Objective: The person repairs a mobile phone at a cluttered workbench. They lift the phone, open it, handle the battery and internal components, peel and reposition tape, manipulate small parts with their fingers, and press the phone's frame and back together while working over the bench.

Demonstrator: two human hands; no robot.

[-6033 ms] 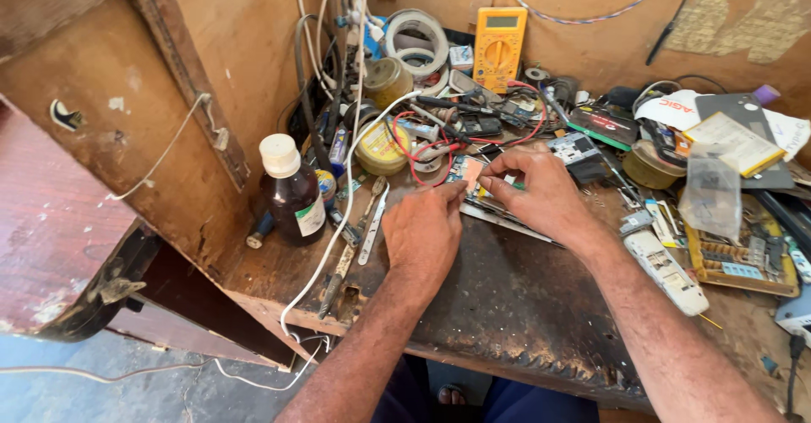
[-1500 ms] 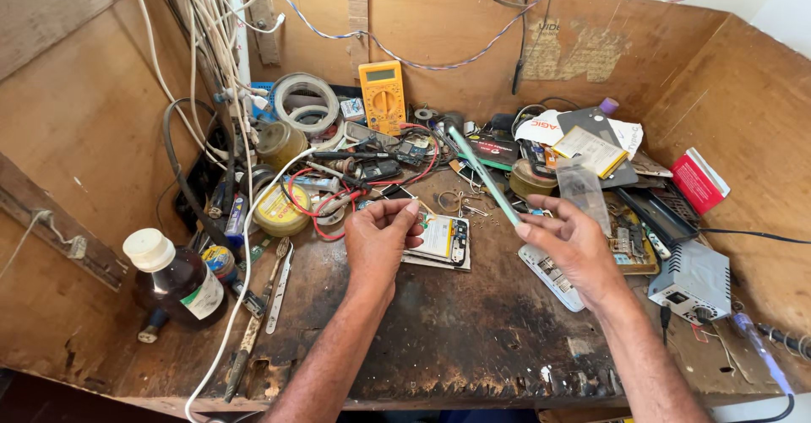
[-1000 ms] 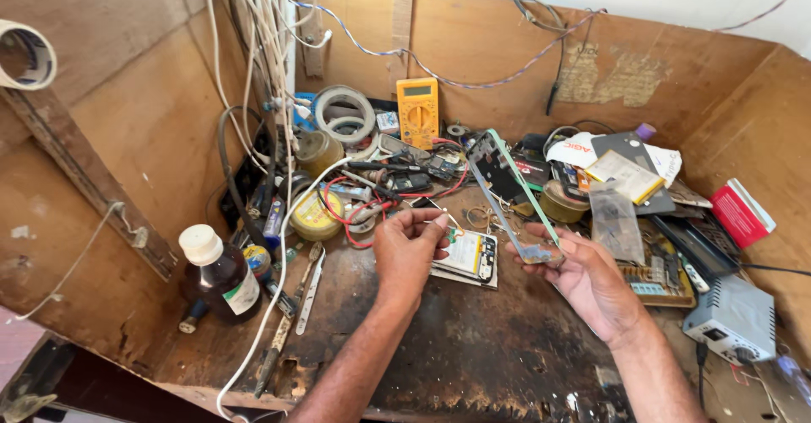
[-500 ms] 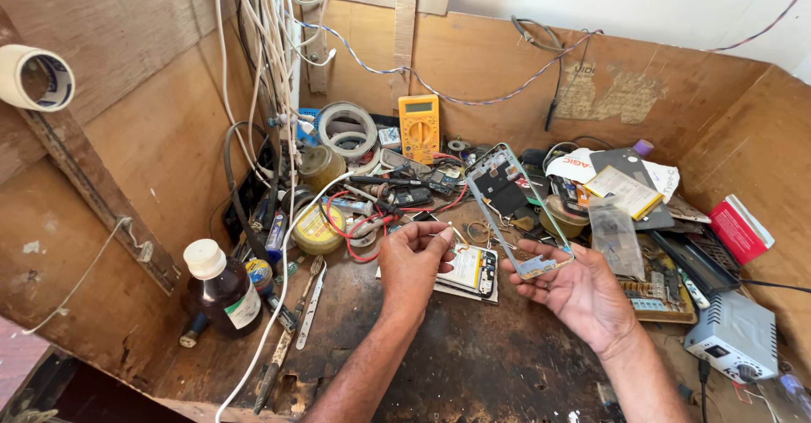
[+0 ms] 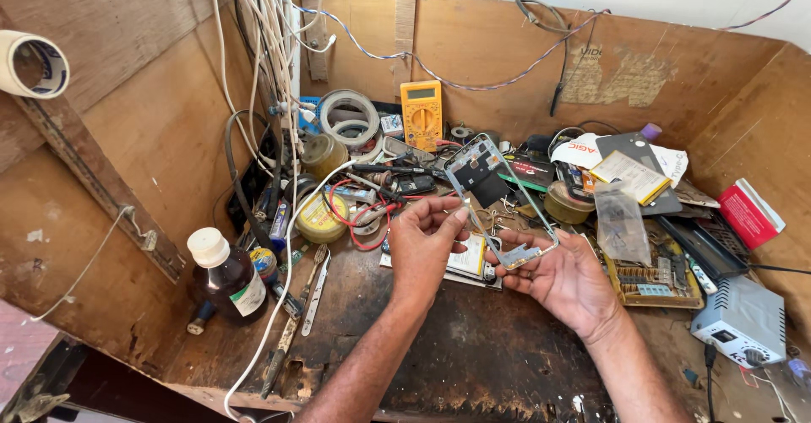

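Observation:
My right hand (image 5: pixel 562 275) holds the lower end of a thin metal phone frame (image 5: pixel 498 195), which tilts up and away over the bench. Thumb and fingers of my left hand (image 5: pixel 422 246) pinch the frame's left side rail. Beneath both hands an opened phone body (image 5: pixel 469 258) lies flat on the dark, worn wooden benchtop (image 5: pixel 473 347). Whether my left hand also holds a small tool I cannot tell.
A yellow multimeter (image 5: pixel 421 115) and tape rolls (image 5: pixel 348 115) stand at the back. A brown bottle with a white cap (image 5: pixel 224 271) is at left beside tweezers (image 5: pixel 314 279) and hanging white cables (image 5: pixel 270 68). A circuit board (image 5: pixel 655 275), a red box (image 5: pixel 750 212) and a grey power unit (image 5: pixel 743 322) lie right.
The frame, earlier held out to the right in my right hand alone, is now raised at centre with my left hand pinching its side. The view has tilted and shifted.

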